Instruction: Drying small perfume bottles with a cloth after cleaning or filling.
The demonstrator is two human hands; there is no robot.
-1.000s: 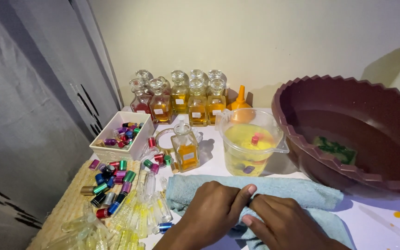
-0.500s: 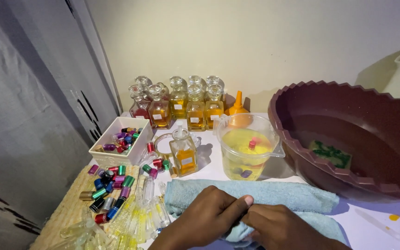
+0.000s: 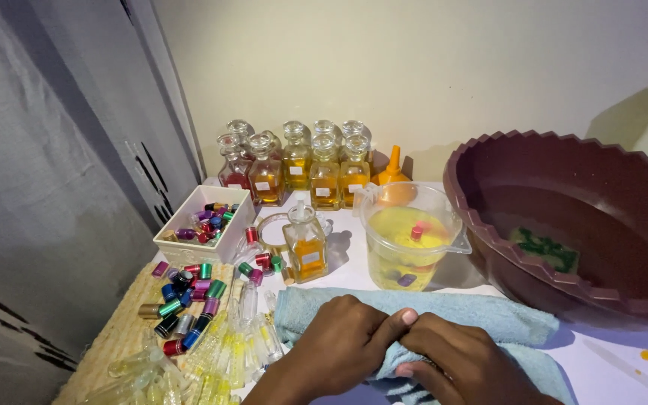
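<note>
Against a plain cream wall, a white surface (image 3: 354,274) carries a crowded spread. A row of stoppered glass bottles (image 3: 294,161) of amber liquid stands at the back, with an orange funnel (image 3: 394,169) beside them. In front sit one square bottle (image 3: 306,244), a clear measuring jug (image 3: 408,236) of yellow liquid with small caps floating in it, and a white tray (image 3: 200,225) of coloured caps. More caps (image 3: 185,300) lie loose on a woven mat (image 3: 118,345), next to a heap of small clear vials (image 3: 219,356). A large maroon basin (image 3: 564,217) fills the right side, a green sponge (image 3: 545,250) inside it. A grey curtain hangs at the left.

At the near edge a light blue towel (image 3: 474,315) lies folded. Both hands press together on it: the left hand (image 3: 339,345) has its fingers curled shut around a bunched fold, thumb stretched across, and the right hand (image 3: 463,364) closes its fingers on the same fold, touching the left.
</note>
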